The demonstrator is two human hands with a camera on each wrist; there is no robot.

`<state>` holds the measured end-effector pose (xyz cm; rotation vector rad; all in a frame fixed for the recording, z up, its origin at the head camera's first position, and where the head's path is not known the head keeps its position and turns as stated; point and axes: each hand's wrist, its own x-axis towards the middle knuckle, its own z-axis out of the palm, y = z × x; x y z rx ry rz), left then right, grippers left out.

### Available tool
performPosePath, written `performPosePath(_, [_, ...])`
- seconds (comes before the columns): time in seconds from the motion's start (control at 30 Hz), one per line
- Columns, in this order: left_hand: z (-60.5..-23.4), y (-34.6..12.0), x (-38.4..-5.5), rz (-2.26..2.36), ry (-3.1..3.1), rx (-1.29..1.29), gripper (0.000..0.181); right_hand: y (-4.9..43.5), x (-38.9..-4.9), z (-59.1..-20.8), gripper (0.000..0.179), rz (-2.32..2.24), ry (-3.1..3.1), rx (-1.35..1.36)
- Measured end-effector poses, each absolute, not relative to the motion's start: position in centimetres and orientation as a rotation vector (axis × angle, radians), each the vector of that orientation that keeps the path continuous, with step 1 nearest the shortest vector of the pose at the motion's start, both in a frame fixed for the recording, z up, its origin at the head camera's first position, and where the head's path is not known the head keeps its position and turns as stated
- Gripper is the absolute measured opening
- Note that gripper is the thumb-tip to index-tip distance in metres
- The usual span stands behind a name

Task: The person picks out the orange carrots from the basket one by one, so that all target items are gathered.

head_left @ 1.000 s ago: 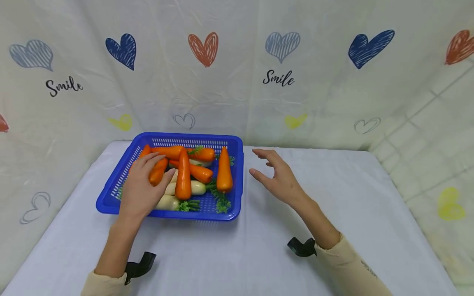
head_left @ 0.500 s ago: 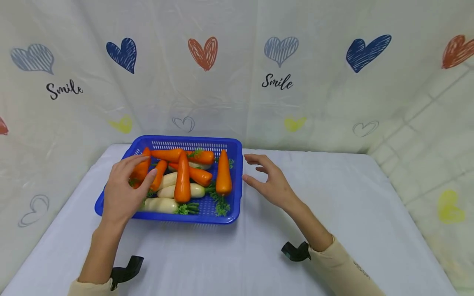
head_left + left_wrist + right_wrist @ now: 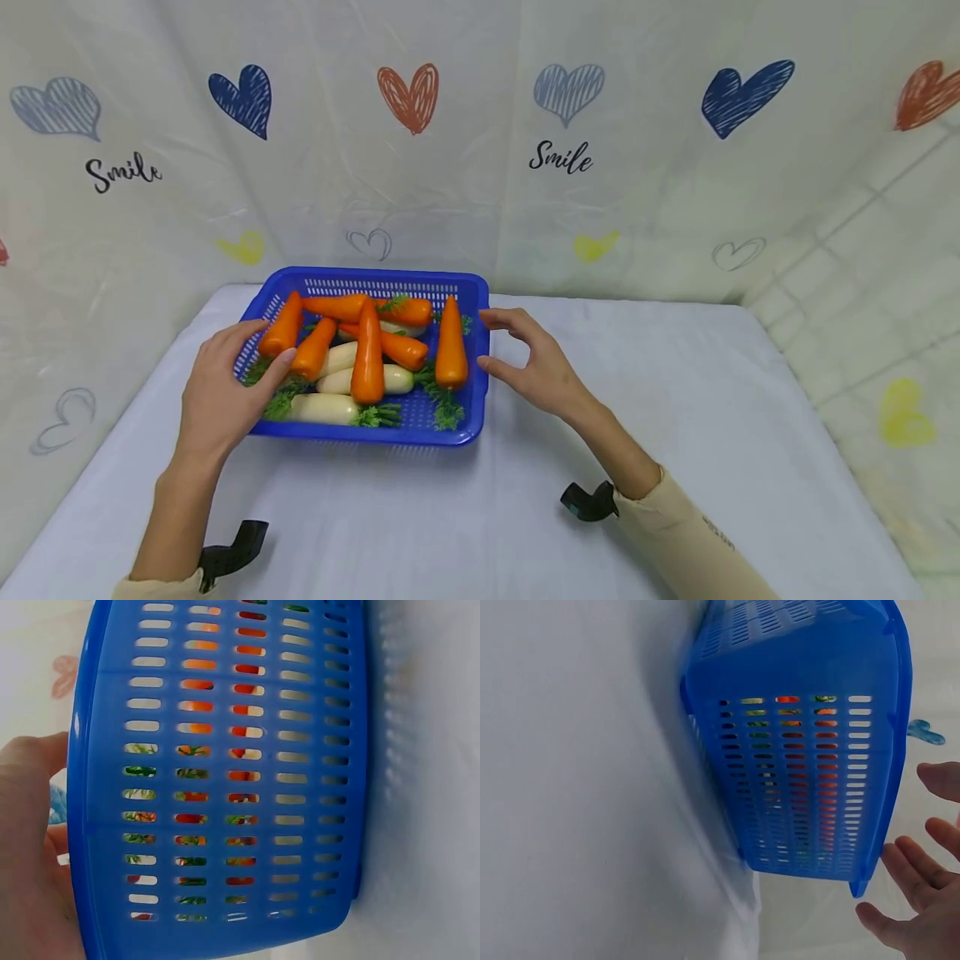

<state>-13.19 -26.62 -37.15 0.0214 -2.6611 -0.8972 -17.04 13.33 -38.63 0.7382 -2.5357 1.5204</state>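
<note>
A blue plastic basket [image 3: 480,417] stands on the table, holding several orange carrots [image 3: 367,354] and white radishes [image 3: 324,408] with green leafy tops. Over its left rim my left hand [image 3: 225,387] is spread, thumb and fingers apart, above the leaves at that end. In the left wrist view the slotted basket wall [image 3: 225,765] fills the middle, with part of the left hand [image 3: 34,847] beyond the rim. My right hand [image 3: 543,371] has its fingertips right at the right rim, thumb and fingers apart; the right wrist view shows these fingers [image 3: 911,874] beside the rim.
A white cloth [image 3: 675,400] covers the table. Behind it hangs a pale curtain [image 3: 480,183] printed with hearts and the word Smile. Black wrist mounts [image 3: 234,550] sit at both beige sleeves [image 3: 690,542].
My left hand has moved left from over the carrots to the basket's left rim. The right hand has come left to the right rim. The basket and vegetables have stayed in place.
</note>
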Motion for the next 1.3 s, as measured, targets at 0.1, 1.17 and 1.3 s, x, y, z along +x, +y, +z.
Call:
performPosePath(0.1, [-37.0, -26.9, -13.2, -0.868, -2.712, 0.036, 0.072, 13.2, -17.2, -38.7, 0.061, 1.518, -2.522, 0.777])
performPosePath(1.17, [-38.2, -29.1, -12.2, -0.693, -2.918, 0.123, 0.094, 10.6, -19.2, -38.1, 0.067, 1.292, -2.673, 0.972])
performPosePath(1.3, [-38.3, -28.8, -12.6, -0.681, -2.916, 0.102, 0.093, 10.9, -19.7, -38.1, 0.067, 1.158, -2.706, 0.978])
